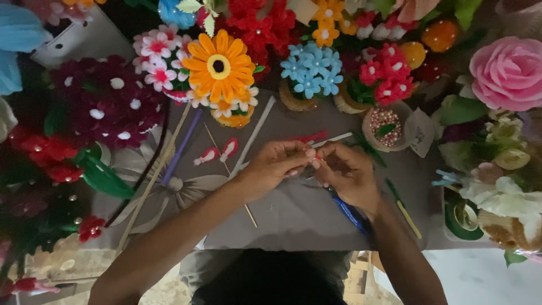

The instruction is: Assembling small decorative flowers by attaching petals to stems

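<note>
My left hand (278,164) and my right hand (345,172) meet over the grey work surface (293,217), fingertips pinched together on a small piece that I cannot make out. A thin white stick (333,139) and a red strip (309,137) lie just beyond the fingers. A blue tool or pen (349,213) lies under my right wrist. Two small red-and-white petal pieces (219,152) rest to the left of my left hand.
Handmade flowers ring the surface: an orange daisy (219,66), blue blossoms (311,70), red clusters (387,76), a pink rose (508,72), dark red blooms (107,101). Thin sticks (182,148) lie at left, a green tape roll (460,214) at right.
</note>
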